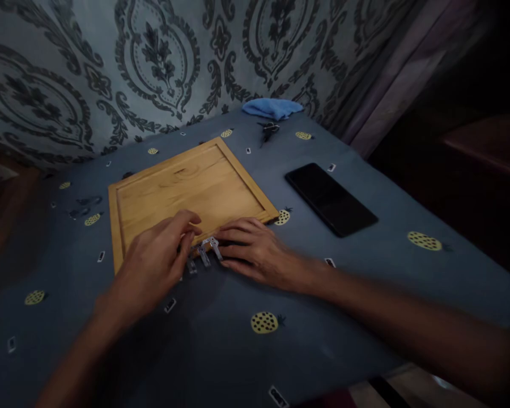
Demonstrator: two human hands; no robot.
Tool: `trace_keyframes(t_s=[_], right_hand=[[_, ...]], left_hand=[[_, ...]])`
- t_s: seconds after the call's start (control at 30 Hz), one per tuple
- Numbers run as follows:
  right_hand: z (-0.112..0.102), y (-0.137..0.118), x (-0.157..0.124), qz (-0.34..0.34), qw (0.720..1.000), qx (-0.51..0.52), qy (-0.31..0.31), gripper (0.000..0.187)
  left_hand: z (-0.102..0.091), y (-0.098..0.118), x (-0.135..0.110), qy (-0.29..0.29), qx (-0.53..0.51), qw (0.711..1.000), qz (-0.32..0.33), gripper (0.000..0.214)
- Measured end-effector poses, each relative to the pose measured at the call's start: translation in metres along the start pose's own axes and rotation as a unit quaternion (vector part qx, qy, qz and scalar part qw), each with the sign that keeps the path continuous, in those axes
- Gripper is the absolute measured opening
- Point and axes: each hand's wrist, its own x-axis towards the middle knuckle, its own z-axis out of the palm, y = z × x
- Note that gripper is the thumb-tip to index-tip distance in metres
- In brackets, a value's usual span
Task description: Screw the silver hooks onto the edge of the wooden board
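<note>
A wooden board with a raised rim [240, 177] lies flat on the cloth-covered table. At its near edge sit several small clear plastic pieces with prongs [204, 255], partly hidden by my fingers. My left hand [155, 258] is closed over the near edge, fingers curled and thumb close to the plastic pieces. What its fingertips pinch is hidden. My right hand [255, 249] rests at the board's near right part, with its fingers stretched out. Its fingertips touch the rim beside the pronged pieces.
To the right lies a black smartphone [331, 198]. A blue cloth [272, 107] and a small dark object [268, 130] are at the back. Dark items [85, 205] lie left of the board. A patterned curtain [161, 56] hangs behind the table.
</note>
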Motion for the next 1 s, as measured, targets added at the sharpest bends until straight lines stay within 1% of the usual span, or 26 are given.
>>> trace_keyframes(t_s=[0.17, 0.37, 0.6, 0.73, 1.0], right_hand=[[0.0001, 0.0, -0.0004, -0.002, 1.0, 0.001, 0.001, 0.025], [-0.0023, -0.0015, -0.0001, -0.004, 1.0, -0.009, -0.007, 0.026], [-0.0022, -0.0011, 0.0001, -0.003, 1.0, -0.006, -0.006, 0.026], [-0.0022, -0.0008, -0.0005, 0.0, 1.0, 0.0, -0.012, 0.026], [-0.0012, 0.0013, -0.0039, -0.028, 0.999, 0.001, 0.02, 0.022]], left_hand=[[0.0075, -0.0038, 0.0011, -0.051, -0.009, 0.999, 0.01, 0.026], [0.01, -0.0046, 0.0026, -0.073, 0.01, 0.997, 0.012, 0.029], [0.0085, -0.003, 0.0033, -0.085, 0.003, 0.996, 0.007, 0.029], [0.0087, -0.0037, 0.003, -0.081, -0.005, 0.997, 0.012, 0.027], [0.0096, -0.0053, 0.0029, -0.075, 0.004, 0.997, 0.019, 0.025]])
